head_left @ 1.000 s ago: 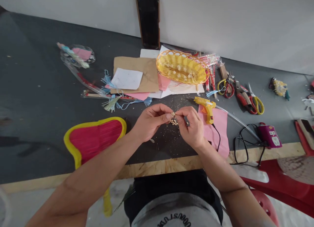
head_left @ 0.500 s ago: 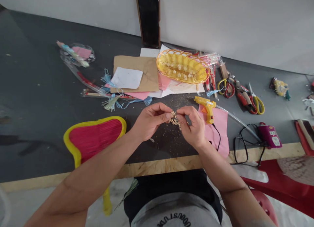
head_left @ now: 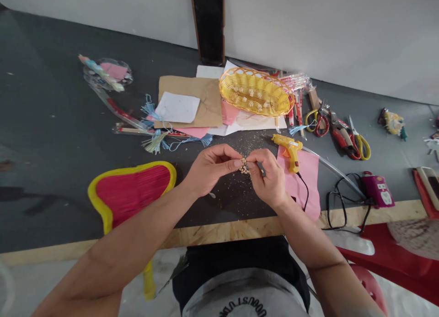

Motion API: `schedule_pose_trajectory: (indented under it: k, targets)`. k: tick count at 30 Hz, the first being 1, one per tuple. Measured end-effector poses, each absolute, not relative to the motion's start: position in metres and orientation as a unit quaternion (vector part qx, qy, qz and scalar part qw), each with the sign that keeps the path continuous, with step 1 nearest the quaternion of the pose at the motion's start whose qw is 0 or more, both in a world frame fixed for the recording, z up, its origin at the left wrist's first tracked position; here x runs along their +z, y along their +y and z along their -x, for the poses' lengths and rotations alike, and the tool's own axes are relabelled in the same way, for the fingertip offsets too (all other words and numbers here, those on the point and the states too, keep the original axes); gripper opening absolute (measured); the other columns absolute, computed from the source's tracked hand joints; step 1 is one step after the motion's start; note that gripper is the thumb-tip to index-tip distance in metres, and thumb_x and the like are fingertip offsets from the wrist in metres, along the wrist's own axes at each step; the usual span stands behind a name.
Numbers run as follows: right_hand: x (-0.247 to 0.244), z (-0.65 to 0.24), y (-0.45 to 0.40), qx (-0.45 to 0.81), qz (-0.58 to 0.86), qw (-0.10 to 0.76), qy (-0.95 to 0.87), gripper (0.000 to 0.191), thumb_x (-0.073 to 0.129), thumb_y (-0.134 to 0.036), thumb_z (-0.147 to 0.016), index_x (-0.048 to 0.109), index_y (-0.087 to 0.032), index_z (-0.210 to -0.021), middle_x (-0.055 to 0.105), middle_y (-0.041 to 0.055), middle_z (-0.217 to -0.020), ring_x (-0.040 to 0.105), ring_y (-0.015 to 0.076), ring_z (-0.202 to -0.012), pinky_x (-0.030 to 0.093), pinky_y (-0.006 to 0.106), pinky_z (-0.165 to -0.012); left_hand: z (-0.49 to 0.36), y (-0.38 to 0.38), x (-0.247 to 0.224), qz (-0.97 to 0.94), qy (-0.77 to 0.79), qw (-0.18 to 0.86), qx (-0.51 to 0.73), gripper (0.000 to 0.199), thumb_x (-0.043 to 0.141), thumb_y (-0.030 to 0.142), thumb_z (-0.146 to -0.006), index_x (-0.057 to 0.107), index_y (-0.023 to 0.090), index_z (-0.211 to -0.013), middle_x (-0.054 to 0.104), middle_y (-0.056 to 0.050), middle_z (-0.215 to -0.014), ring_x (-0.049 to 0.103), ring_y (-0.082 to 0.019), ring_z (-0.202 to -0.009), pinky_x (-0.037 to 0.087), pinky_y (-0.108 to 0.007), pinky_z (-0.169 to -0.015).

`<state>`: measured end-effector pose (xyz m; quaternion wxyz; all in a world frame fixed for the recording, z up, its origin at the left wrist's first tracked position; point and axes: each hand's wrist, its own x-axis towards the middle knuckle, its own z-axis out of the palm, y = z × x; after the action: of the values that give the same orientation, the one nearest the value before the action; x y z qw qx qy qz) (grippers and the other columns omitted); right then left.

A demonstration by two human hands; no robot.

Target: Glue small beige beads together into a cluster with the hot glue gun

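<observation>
Fingertips of my left hand (head_left: 217,166) and my right hand (head_left: 268,173) almost meet over the dark table (head_left: 219,207). Both hands are closed in a pinch around a small cluster of beige bits (head_left: 243,165), too small to name for certain. More beige crumbs lie scattered on the table around and below them. Right of my right hand, a yellow hot glue gun (head_left: 291,149) rests on a pink sheet (head_left: 310,171). Behind the hands, a yellow wicker basket (head_left: 255,92) holds several small pale clusters.
A red hand fan with yellow trim (head_left: 133,193) lies left. Scissors (head_left: 360,139), pliers (head_left: 343,136) and a purple box (head_left: 377,190) with a black cable are at right. Blue tassels (head_left: 149,108) lie by brown cardboard (head_left: 192,86). A phone (head_left: 209,27) leans on the wall.
My right thumb and fingers have shifted slightly, drawing closer to the left fingertips at the beige cluster. My left hand has hardly moved.
</observation>
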<state>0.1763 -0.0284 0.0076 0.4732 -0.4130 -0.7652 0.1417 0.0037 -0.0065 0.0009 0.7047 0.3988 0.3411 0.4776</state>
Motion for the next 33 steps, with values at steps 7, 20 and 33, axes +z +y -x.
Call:
schedule_pose_trajectory:
  k: [7,20,33]
  targets:
    - [0.0095,-0.1770,-0.0298,0.182,0.409,0.498,-0.743,0.011,0.054,-0.016,-0.098,0.057,-0.024,-0.104,0.068,0.0023,-0.092,0.065,0.0154,-0.082,0.055,0.032,-0.074,-0.0054,-0.0069,0.0025,-0.368,0.344,0.715,0.485,0.022,0.094,0.029,-0.062,0.078,0.019,-0.074,0.072,0.000,-0.070,0.062,-0.010,-0.064,0.051,-0.023,-0.064]
    - [0.0071,-0.1785,-0.0286,0.215,0.411,0.469,-0.752,0.008,0.059,-0.019,-0.097,0.062,-0.021,-0.104,0.072,0.0034,-0.095,0.065,0.0137,-0.079,0.056,0.030,-0.071,-0.0030,-0.0051,0.0032,-0.343,0.322,0.748,0.468,0.025,0.095,0.031,-0.061,0.078,0.017,-0.073,0.072,-0.001,-0.069,0.063,-0.010,-0.063,0.051,-0.022,-0.062]
    - [0.0071,-0.1798,-0.0274,0.205,0.394,0.459,-0.770,0.011,0.057,-0.018,-0.098,0.062,-0.022,-0.107,0.072,0.0044,-0.097,0.067,0.0156,-0.083,0.057,0.032,-0.071,-0.0031,-0.0049,0.0043,-0.335,0.333,0.747,0.467,0.023,0.094,0.029,-0.062,0.076,0.017,-0.071,0.071,-0.001,-0.068,0.062,-0.011,-0.062,0.051,-0.024,-0.062]
